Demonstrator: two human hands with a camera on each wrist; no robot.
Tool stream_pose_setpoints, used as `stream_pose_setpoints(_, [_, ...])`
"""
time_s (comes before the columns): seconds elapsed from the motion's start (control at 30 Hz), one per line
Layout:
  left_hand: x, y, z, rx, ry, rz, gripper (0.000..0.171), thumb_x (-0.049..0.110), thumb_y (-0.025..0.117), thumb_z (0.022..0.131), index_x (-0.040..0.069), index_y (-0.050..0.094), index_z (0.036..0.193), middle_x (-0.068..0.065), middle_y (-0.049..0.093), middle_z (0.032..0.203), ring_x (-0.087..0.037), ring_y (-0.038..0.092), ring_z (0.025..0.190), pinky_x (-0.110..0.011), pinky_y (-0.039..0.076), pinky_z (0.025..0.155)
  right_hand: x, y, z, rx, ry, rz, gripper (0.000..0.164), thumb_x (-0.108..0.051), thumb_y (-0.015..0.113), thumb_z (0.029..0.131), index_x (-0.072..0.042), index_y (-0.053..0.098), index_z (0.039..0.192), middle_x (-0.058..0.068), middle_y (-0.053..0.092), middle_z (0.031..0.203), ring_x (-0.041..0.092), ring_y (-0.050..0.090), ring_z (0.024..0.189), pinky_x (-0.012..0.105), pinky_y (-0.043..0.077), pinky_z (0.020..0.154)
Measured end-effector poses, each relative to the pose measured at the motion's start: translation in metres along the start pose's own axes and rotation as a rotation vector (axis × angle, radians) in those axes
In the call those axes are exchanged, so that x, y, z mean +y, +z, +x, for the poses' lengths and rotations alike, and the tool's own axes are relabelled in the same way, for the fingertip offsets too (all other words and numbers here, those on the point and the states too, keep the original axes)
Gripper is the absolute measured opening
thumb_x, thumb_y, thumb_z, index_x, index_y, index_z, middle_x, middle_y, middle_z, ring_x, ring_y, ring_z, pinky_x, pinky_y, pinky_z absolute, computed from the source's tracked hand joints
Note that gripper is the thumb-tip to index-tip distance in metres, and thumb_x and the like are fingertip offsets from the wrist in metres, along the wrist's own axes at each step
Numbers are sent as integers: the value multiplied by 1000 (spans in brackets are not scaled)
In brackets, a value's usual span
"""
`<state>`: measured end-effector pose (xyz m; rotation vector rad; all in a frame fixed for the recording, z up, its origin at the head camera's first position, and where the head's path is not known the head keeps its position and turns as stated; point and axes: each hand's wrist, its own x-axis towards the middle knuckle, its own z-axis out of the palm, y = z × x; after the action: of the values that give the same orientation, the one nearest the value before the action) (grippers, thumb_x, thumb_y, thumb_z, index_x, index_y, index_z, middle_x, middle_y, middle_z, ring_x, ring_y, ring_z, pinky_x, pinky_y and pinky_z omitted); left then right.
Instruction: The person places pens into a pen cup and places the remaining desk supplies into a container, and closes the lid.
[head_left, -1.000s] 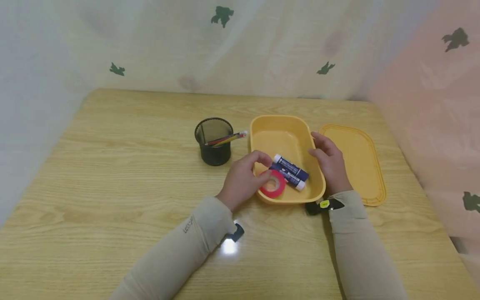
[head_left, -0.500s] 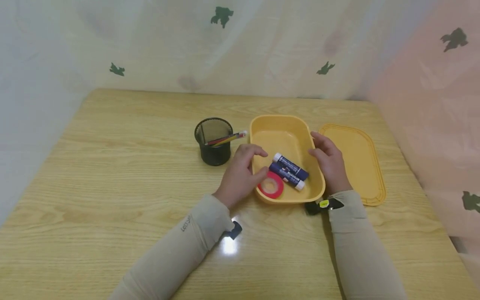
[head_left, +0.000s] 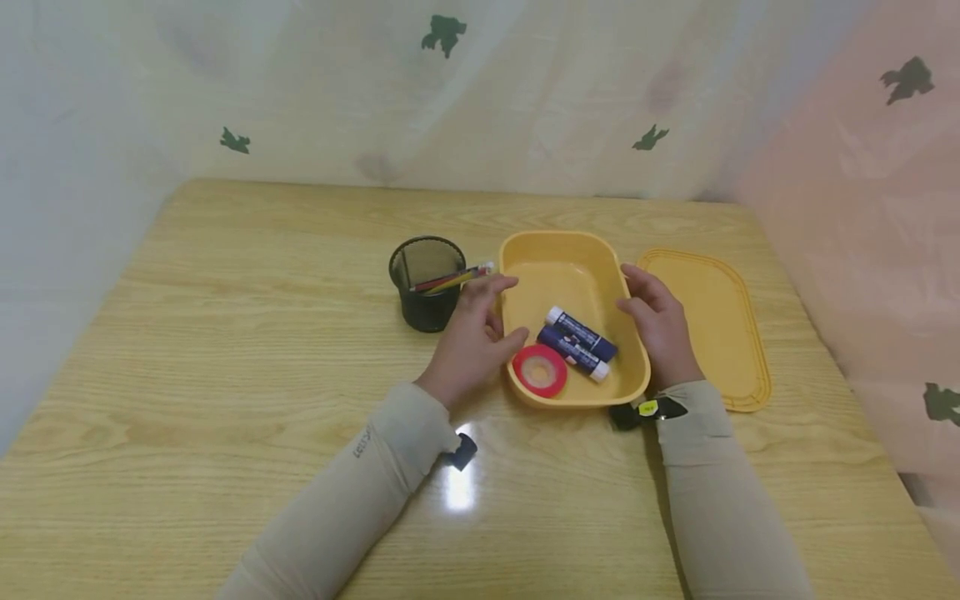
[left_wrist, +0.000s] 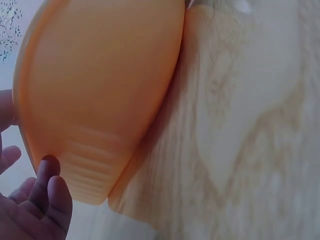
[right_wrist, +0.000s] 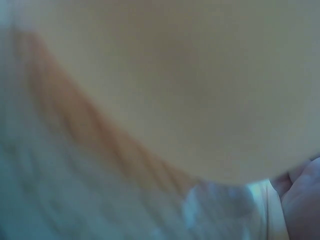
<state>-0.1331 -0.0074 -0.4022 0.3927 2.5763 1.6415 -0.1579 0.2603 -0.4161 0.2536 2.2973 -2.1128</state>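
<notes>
An open yellow plastic box [head_left: 558, 287] stands on the table. In its front part lie two blue glue sticks [head_left: 577, 342] with white ends, side by side, and a red roll of tape [head_left: 540, 371] to their left. My left hand [head_left: 468, 337] is at the box's left rim, thumb and forefinger spread apart with nothing between them. In the left wrist view its curled-looking fingers [left_wrist: 50, 192] are beside the box's outer wall. My right hand [head_left: 662, 325] grips the right rim, thumb on the inner side. The right wrist view is blurred and mostly filled by the box [right_wrist: 190, 90].
A black mesh pencil cup [head_left: 430, 312] stands left of the box, several pencils [head_left: 453, 279] leaning out over its rim toward the box. The yellow lid [head_left: 712, 325] lies flat on the wooden table [head_left: 247, 375], right of the box. A patterned curtain [head_left: 525, 100] hangs behind.
My left hand has let go of the tape roll and drawn back left to the box's rim, its fingers spreading. The tape settled slightly leftward. My right hand has stayed in place.
</notes>
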Motion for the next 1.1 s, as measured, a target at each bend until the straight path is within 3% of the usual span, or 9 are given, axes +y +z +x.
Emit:
stream_pose_setpoints(0.13, [-4, -1, 2, -6, 8, 5, 71, 17, 77, 89, 19, 41, 150, -2, 35, 149, -15, 56, 86, -25, 53, 70, 0, 0, 0, -4, -7, -22, 50, -11, 52, 100, -20, 49, 149, 10, 51, 143, 22, 52, 125, 20, 49, 94])
stream_pose_setpoints(0.37, [-9, -3, 3, -29, -14, 47, 78, 22, 76, 90, 15, 35, 156, -10, 54, 117, -18, 56, 87, -29, 51, 75, 0, 2, 0, -11, -19, 9, 50, -10, 51, 101, -18, 48, 150, 12, 50, 143, 22, 52, 125, 21, 49, 94])
stream_pose_setpoints(0.73, [-14, -6, 4, -47, -40, 76, 76, 28, 71, 93, 20, 33, 158, -4, 55, 114, -17, 56, 88, -31, 51, 79, -1, 3, 0, -14, -6, -2, 48, -10, 52, 101, -20, 49, 148, 10, 51, 143, 22, 51, 125, 20, 49, 94])
stream_pose_setpoints(0.97, [-15, -7, 4, -51, -41, 73, 75, 27, 71, 94, 20, 33, 158, -5, 54, 117, -17, 56, 88, -32, 51, 80, -2, 3, 0, -12, 16, -20, 49, -11, 52, 101, -22, 48, 148, 8, 51, 143, 23, 50, 126, 32, 46, 104])
stream_pose_setpoints(1.1, [-15, -6, 4, -54, -43, 73, 76, 28, 70, 94, 20, 32, 159, -4, 54, 111, -17, 55, 87, -31, 50, 79, -1, 2, 0, -4, -3, -54, 49, -12, 54, 100, -21, 50, 148, 9, 53, 142, 21, 52, 124, 28, 47, 101])
